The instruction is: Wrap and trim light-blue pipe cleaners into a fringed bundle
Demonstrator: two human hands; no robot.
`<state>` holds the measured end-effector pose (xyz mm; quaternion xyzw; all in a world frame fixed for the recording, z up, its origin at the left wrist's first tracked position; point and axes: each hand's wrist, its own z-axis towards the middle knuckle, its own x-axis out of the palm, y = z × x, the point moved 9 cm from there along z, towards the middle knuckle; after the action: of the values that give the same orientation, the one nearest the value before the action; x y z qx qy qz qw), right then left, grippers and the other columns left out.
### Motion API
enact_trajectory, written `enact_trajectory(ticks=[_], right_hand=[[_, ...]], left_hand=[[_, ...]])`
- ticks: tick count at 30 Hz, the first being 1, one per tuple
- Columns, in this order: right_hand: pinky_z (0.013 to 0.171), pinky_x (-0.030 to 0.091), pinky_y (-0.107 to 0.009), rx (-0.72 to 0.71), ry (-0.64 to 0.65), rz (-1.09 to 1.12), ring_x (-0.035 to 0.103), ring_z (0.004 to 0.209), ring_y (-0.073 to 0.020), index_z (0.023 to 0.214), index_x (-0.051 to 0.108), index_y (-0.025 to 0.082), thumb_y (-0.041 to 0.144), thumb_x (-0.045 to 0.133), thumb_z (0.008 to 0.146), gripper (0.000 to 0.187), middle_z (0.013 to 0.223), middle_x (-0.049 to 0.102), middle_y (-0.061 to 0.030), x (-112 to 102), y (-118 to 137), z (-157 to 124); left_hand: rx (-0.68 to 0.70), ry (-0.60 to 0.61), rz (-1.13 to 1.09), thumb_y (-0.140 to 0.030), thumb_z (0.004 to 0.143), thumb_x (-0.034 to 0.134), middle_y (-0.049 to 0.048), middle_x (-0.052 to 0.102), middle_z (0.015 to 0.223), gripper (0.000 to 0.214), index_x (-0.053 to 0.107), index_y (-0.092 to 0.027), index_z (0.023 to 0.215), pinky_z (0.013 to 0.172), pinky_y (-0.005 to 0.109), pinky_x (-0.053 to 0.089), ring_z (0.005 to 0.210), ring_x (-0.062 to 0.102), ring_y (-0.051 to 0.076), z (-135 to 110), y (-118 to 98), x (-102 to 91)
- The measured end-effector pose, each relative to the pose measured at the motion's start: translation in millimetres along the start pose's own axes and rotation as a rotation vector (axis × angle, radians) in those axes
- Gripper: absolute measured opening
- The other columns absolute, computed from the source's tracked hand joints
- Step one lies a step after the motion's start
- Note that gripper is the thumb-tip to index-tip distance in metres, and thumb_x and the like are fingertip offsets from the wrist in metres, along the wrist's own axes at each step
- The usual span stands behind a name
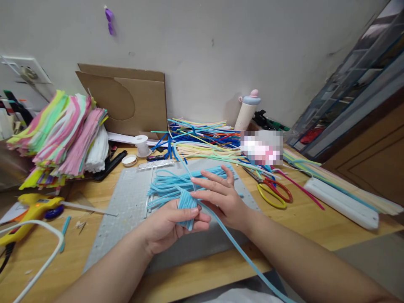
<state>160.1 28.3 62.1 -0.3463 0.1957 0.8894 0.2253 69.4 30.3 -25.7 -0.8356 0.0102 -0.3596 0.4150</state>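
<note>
My left hand (172, 225) is closed around a flat piece of light-blue pipe cleaners (187, 206) laid in tight parallel rows, the thumb pressed on its front. Beside it my right hand (225, 195) has its fingers stretched out and spread, fingertips close to the piece's top right; its thumb is mostly hidden. A long light-blue pipe cleaner (238, 248) runs from between the hands down to the lower right. Another strand end stands up past the right fingertips. Behind the hands, a bundle of light-blue pipe cleaners (167, 183) lies on a grey cutting mat (116, 223).
At right lie scissors (271, 194) with red and yellow handles and a white oblong case (342, 202). A yellow glue gun (30, 210) and pastel pipe cleaner bundles (63, 134) are at left. Mixed pipe cleaners (205, 139), cardboard (142, 101) and a bottle (245, 113) stand behind.
</note>
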Motion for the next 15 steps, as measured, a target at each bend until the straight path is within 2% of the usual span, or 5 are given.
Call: enact_trajectory(ticks=[7,15], right_hand=[[0.111,-0.004,-0.051,-0.084,-0.058,0.017,0.054,0.117,-0.0189,0.105,0.06,0.026,0.02,0.054,0.088,0.019,0.111,0.068,-0.0001,-8,5,7],[0.113,0.008,-0.049,-0.282,0.028,0.029,0.052,0.118,-0.0178,0.103,0.059,0.026,0.019,0.05,0.089,0.018,0.115,0.066,0.0001,-9,18,32]], left_hand=[[0.056,0.064,0.034,-0.016,0.072,0.072,0.0097,0.072,0.079,0.014,0.071,-0.01,0.085,0.074,0.029,0.054,0.071,0.068,0.017,-3,-7,6.5],[0.128,0.114,0.026,-0.018,0.07,0.074,0.009,0.072,0.075,0.015,0.072,-0.011,0.083,0.07,0.028,0.054,0.069,0.067,0.017,-13,-23,12.3]])
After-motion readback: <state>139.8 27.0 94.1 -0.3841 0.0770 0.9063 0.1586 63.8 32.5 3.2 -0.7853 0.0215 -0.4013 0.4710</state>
